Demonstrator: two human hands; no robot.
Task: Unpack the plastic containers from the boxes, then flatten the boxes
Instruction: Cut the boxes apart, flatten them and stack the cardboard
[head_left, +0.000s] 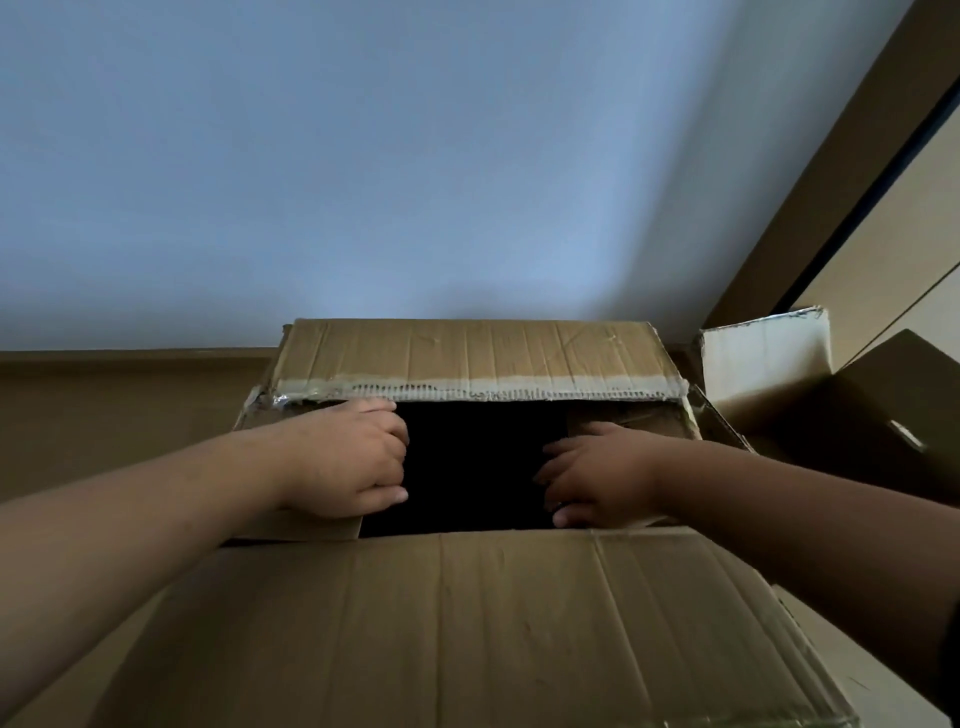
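A large brown cardboard box (467, 623) fills the lower half of the head view, its top partly open onto a dark inside. The far flap (478, 358) stands up with torn tape along its edge. My left hand (348, 457) grips the edge of the left inner flap, fingers curled over it into the opening. My right hand (597, 473) rests on the right inner flap (639, 415), its fingers bent over that flap's edge. The near flap lies flat towards me. No plastic containers show; the inside is too dark to tell.
A second open cardboard box (769, 358) stands at the right, with a darker brown box (893, 415) in front of it. A pale blue wall rises behind. Brown wooden trim and a panel (857, 171) run up the right side.
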